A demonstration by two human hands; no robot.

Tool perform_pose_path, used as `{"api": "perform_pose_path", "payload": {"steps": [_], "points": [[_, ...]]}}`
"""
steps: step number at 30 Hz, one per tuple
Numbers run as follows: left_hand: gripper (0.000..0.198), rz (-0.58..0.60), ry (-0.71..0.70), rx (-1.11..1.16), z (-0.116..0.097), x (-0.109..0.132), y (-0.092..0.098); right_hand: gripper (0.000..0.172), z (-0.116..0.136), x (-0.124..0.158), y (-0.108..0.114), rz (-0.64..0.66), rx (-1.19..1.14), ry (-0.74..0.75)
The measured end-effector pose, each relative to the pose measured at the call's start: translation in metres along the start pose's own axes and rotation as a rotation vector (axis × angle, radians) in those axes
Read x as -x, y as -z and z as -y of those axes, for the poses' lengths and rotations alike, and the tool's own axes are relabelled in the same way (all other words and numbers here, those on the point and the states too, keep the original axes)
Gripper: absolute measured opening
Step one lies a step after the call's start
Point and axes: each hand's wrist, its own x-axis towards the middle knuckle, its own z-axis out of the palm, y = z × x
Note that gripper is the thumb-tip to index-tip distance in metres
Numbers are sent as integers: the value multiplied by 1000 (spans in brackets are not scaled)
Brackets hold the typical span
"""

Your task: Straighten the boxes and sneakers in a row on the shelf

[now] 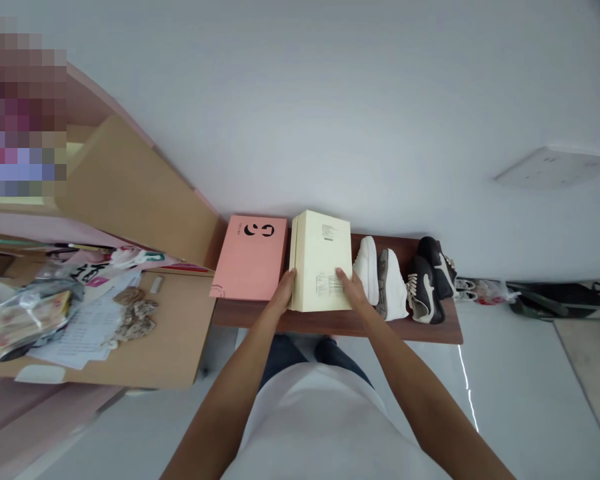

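Note:
Between my two hands is a cream shoe box (pixel 325 250) with small printed labels on its face, tilted a little over the brown wooden shelf (pixel 340 323). My left hand (pixel 283 292) grips its left edge. On the right side, my right hand (pixel 353 290) presses its thumb on the face, with the other fingers hidden. A pink box (pixel 253 257) with black lettering lies just left of the cream one. White sneakers (pixel 367 270) stand close to my right hand, and black shoes with cream trim (pixel 427 293) sit farther right.
On the left is a wooden desk (pixel 175 333) with papers, plastic bags and a patterned scrunchie-like cloth (pixel 137 317). A tan panel (pixel 135 180) rises beside the shelf. A black bag (pixel 555 300) lies on the floor at right. The white wall (pixel 330 113) is directly behind.

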Motion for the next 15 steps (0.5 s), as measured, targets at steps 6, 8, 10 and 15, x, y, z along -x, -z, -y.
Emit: {"api": "perform_pose_path", "payload": {"steps": [6,8,10,15], "points": [[65,149,128,108,-24,13,8,81,0,0,-11,75,50,84],[66,162,125,113,-27,17,9,89,-6,1,-20,25,148,83],[68,136,108,87,-27,20,8,95,-11,1,-30,5,233,51],[62,-8,21,-19,-24,25,-2,96,-22,1,-47,78,217,15]]}}
